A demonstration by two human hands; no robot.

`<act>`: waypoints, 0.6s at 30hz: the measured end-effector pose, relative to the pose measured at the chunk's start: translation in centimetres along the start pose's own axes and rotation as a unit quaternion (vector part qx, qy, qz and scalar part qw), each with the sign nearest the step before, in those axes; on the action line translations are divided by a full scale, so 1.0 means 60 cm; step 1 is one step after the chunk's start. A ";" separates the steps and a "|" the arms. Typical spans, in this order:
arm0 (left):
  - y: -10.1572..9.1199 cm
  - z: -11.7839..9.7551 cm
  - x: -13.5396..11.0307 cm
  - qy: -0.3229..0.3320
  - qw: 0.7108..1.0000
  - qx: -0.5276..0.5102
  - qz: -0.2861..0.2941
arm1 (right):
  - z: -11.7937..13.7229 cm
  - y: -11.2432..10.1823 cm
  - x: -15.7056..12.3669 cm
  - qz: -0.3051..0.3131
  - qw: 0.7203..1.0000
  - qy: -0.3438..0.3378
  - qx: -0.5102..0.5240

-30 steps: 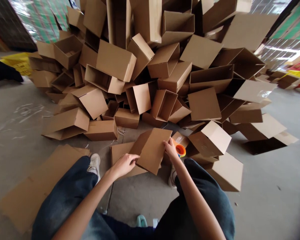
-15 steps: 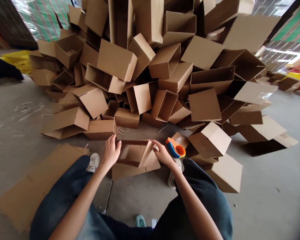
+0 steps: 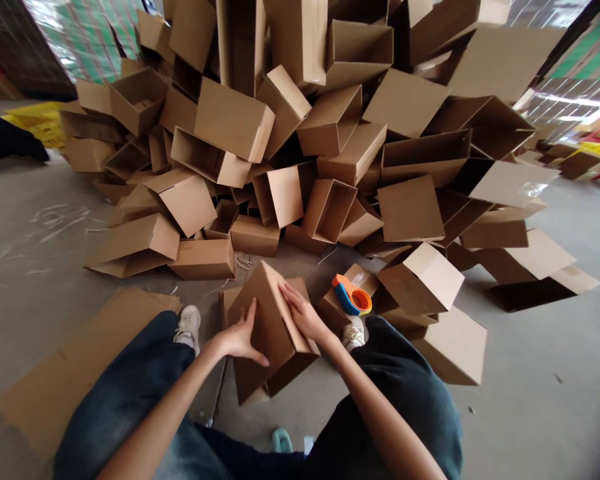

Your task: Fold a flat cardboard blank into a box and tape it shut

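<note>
A brown cardboard box [image 3: 266, 321] is tilted between my knees, held between my two hands. My left hand [image 3: 241, 337] presses on its broad left face, thumb and fingers spread. Along the upper right edge lies my right hand [image 3: 304, 313], its fingers stretched together over the narrow side. Behind the held box, another piece of cardboard [image 3: 298, 288] shows in part; whether it belongs to the same box I cannot tell. An orange and blue tape dispenser [image 3: 352, 295] rests on a small box [image 3: 333, 308] right of my right hand.
A big heap of cardboard boxes [image 3: 235, 120], many with open ends, rises in front of me. Flat cardboard [image 3: 80, 360] lies on the floor at left. More boxes [image 3: 453, 347] sit by my right knee. A yellow crate [image 3: 37, 123] stands far left.
The box has been turned from lying with its opening up to a tilted stance with a broad face toward my left. Both hands moved from its top corners onto its sides.
</note>
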State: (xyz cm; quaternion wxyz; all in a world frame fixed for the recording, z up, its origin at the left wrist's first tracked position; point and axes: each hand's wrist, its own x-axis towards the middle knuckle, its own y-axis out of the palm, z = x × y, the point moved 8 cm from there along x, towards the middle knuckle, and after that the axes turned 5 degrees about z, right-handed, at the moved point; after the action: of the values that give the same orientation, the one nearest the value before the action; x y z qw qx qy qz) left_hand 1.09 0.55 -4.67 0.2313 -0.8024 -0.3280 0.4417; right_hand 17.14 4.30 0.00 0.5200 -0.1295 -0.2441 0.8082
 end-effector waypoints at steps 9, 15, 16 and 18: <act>0.024 -0.056 -0.014 0.037 0.999 -0.039 0.008 | -0.013 0.029 -0.006 0.024 0.998 0.015 -0.056; 0.006 -0.087 -0.035 0.020 0.996 0.057 -0.062 | -0.025 0.048 -0.007 0.061 0.988 0.062 -0.128; 0.009 -0.093 -0.036 0.025 0.997 0.055 -0.058 | -0.025 0.051 -0.007 0.068 0.985 0.071 -0.140; 0.021 -0.103 -0.039 0.032 0.998 0.042 -0.043 | -0.023 0.053 -0.009 0.078 0.980 0.087 -0.159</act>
State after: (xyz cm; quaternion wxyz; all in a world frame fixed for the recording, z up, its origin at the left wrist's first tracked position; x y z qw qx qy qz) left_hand 5.90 -2.54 -1.07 0.2940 -0.7911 -0.3353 0.4186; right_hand 15.53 3.07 -2.86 0.4473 -0.2991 -0.3129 0.7827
